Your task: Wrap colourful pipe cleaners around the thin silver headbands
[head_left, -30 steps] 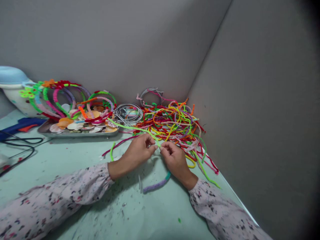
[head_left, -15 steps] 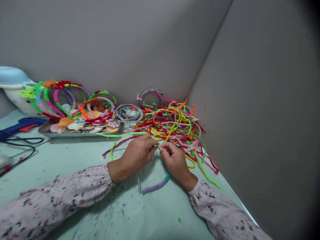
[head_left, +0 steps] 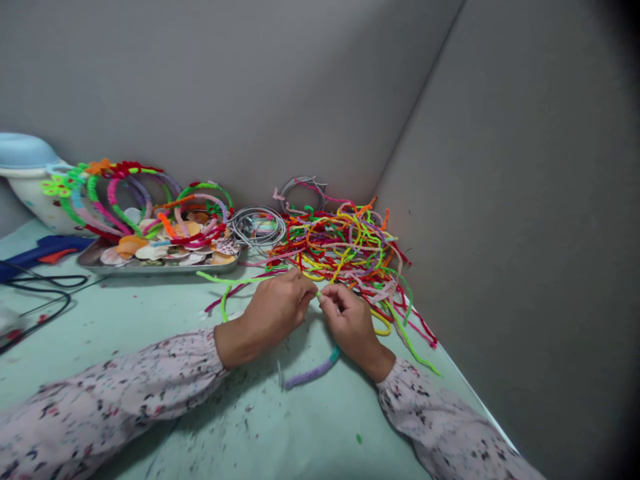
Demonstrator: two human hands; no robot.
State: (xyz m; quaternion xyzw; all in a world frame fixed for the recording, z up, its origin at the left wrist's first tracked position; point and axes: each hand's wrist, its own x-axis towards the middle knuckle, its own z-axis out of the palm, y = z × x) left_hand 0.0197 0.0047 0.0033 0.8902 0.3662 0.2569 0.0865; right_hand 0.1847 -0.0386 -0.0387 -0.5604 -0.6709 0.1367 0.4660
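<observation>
My left hand [head_left: 276, 308] and my right hand [head_left: 350, 321] meet over the pale green table [head_left: 150, 347], fingertips pinched together. Both are closed on a lime green pipe cleaner [head_left: 225, 279] whose free end trails out to the left of my left hand. Under my right wrist curves a headband [head_left: 313, 372] partly wrapped in purple and teal fuzz. Just behind my hands lies a tangled pile of pipe cleaners [head_left: 345, 250] in many colours.
A metal tray [head_left: 150, 265] with shells and wrapped headbands [head_left: 125, 197] stands at back left, bare metal headbands [head_left: 256, 227] beside it. A white and blue bowl [head_left: 25, 173], a blue tool [head_left: 35, 253] and black cables [head_left: 35, 300] lie far left. Grey walls close the corner.
The free end of the lime green pipe cleaner has swung down and leftward, from pointing toward the tray to lying low near the table. My hands have stayed in place, fingers working.
</observation>
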